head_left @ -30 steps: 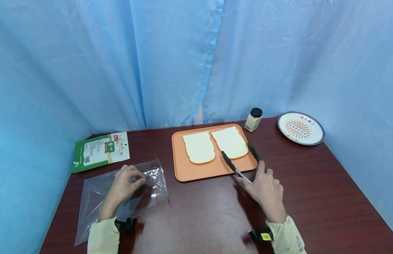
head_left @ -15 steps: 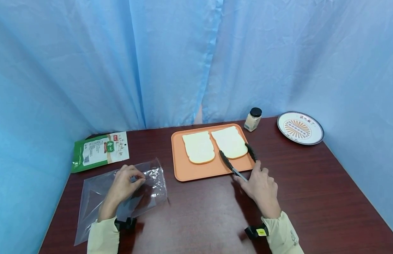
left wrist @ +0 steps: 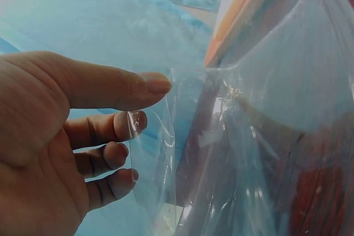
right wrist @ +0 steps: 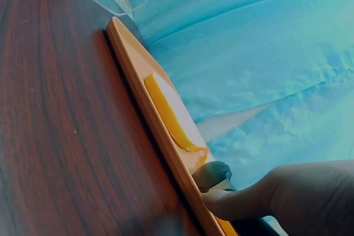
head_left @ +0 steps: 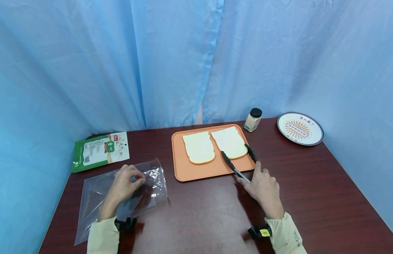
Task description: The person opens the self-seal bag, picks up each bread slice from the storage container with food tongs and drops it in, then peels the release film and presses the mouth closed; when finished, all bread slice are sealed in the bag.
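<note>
My left hand (head_left: 121,185) pinches the upper edge of a clear plastic bag (head_left: 155,187) between thumb and index finger. In the left wrist view the film (left wrist: 249,136) hangs from the thumb. A pair of tongs (head_left: 227,161) with black tips is gripped by my right hand (head_left: 264,190). Its spread tips straddle the near end of the right bread slice (head_left: 229,141), one at each side; contact cannot be told. The left bread slice (head_left: 199,148) lies beside it, both on an orange tray (head_left: 190,173). In the right wrist view my thumb hides part of the tongs.
A green and white seasoning packet (head_left: 101,151) lies behind the bag. Back right of the tray stands a small jar (head_left: 253,120) with a black lid. Farther right is a patterned plate (head_left: 300,128). Blue curtains (head_left: 177,63) enclose the dark wooden table (head_left: 196,215).
My right hand first shifted slightly left with the tongs, then slightly back right. The tongs' tips are a little closer together. My left hand and the bag have stayed put.
</note>
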`<move>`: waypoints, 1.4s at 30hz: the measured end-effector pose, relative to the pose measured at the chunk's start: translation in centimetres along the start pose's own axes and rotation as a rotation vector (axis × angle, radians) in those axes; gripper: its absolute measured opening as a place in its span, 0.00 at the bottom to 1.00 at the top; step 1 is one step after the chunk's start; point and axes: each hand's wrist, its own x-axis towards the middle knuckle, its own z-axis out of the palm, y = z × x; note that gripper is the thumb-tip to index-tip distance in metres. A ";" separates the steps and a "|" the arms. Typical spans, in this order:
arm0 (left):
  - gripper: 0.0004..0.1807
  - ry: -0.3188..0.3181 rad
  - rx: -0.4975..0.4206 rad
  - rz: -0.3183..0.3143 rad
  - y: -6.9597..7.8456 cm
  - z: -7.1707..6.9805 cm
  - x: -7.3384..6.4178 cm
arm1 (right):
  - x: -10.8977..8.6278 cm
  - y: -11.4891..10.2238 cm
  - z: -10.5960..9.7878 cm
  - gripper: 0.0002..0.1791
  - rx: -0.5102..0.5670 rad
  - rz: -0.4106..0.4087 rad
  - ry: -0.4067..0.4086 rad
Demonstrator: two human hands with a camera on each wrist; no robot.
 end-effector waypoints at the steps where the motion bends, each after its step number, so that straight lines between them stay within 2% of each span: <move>1: 0.02 0.001 0.000 0.001 0.0 0.0 0.0 | 0.0 0.1 0.0 0.58 -0.005 -0.003 0.003; 14: 0.02 -0.005 0.004 -0.003 0.2 0.0 0.0 | 0.0 1.4 0.9 0.51 -0.027 -0.023 0.042; 22: 0.02 -0.004 0.001 0.002 0.1 0.1 0.0 | 0.0 2.0 1.2 0.46 -0.010 -0.049 0.093; 27: 0.02 -0.001 0.000 0.001 0.0 0.0 0.1 | 0.0 2.4 1.3 0.44 0.004 -0.051 0.098; 38: 0.02 0.020 -0.001 0.028 -0.2 -0.2 0.2 | -0.4 3.6 0.6 0.45 0.029 -0.135 0.153; 42: 0.02 0.021 0.001 0.027 -0.3 -0.2 0.2 | -0.7 4.2 0.4 0.45 0.025 -0.192 0.192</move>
